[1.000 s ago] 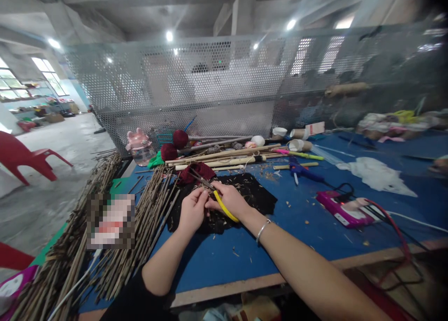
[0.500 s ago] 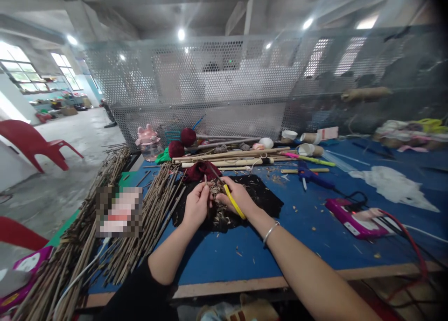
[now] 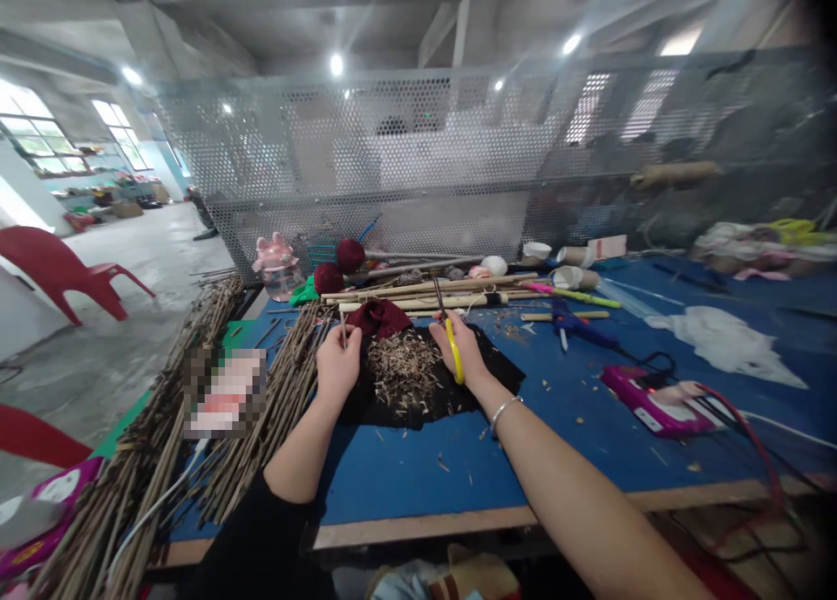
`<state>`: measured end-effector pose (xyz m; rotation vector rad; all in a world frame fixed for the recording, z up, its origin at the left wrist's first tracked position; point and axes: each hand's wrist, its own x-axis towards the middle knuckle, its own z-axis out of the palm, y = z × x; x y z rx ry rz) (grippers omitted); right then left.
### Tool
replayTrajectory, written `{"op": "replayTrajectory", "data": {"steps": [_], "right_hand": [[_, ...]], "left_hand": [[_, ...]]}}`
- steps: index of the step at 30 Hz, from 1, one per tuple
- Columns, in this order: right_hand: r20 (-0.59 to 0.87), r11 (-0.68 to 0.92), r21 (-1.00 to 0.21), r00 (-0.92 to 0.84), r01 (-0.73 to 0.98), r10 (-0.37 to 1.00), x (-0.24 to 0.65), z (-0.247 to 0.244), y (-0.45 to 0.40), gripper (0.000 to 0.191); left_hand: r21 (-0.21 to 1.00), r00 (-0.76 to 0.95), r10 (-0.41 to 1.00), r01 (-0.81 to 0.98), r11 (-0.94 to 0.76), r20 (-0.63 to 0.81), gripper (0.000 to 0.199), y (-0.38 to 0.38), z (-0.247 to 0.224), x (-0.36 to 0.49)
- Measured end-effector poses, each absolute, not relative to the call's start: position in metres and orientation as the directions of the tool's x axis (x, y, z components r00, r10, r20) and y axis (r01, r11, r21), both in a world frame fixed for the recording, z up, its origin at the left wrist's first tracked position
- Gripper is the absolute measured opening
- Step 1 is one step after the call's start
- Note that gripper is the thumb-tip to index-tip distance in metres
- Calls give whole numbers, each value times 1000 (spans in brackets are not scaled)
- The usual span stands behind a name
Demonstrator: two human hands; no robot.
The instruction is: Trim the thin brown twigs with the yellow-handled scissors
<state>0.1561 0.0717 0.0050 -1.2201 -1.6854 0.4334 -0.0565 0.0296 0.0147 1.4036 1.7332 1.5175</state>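
My left hand [image 3: 338,363] pinches a short thin stick [image 3: 343,328] at the left edge of a black cloth [image 3: 484,356]. Over the cloth's right side, my right hand [image 3: 458,347] holds yellow-handled scissors [image 3: 455,352], their dark blades pointing up and away. Between the hands lies a heap of small wood chips [image 3: 404,369] on the cloth. A dark red knitted piece [image 3: 379,318] sits just behind the heap. Left of my left hand is a spread of thin brown sticks [image 3: 288,391].
Longer sticks [image 3: 425,292] lie across the back near two dark red balls [image 3: 328,278]. A blue glue gun [image 3: 575,325], a magenta power strip [image 3: 654,404] and a white plastic bag [image 3: 738,343] are at the right. A pink-lidded jar [image 3: 281,269] stands back left.
My hands have moved apart: the left one went left with a stick, the right one right with the scissors. The chip heap between them is now uncovered.
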Motion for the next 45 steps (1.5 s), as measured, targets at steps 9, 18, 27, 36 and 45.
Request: {"op": "replayTrajectory", "data": {"steps": [9, 18, 27, 36, 45], "right_hand": [[553, 429, -684, 35, 590, 833, 168, -1, 83, 41], [546, 420, -652, 7, 631, 838, 168, 2, 85, 38], [546, 434, -643, -19, 631, 837, 166, -1, 88, 38], [554, 420, -634, 3, 650, 833, 164, -2, 91, 34], [566, 416, -631, 22, 654, 824, 168, -7, 95, 35]], "left_hand": [[228, 36, 999, 973, -42, 32, 17, 94, 34, -62], [170, 118, 993, 979, -111, -28, 19, 115, 21, -65], [212, 236, 972, 949, -234, 19, 23, 115, 13, -69], [374, 391, 920, 855, -358, -12, 31, 122, 28, -73], [385, 461, 887, 812, -439, 39, 28, 135, 29, -40]]}}
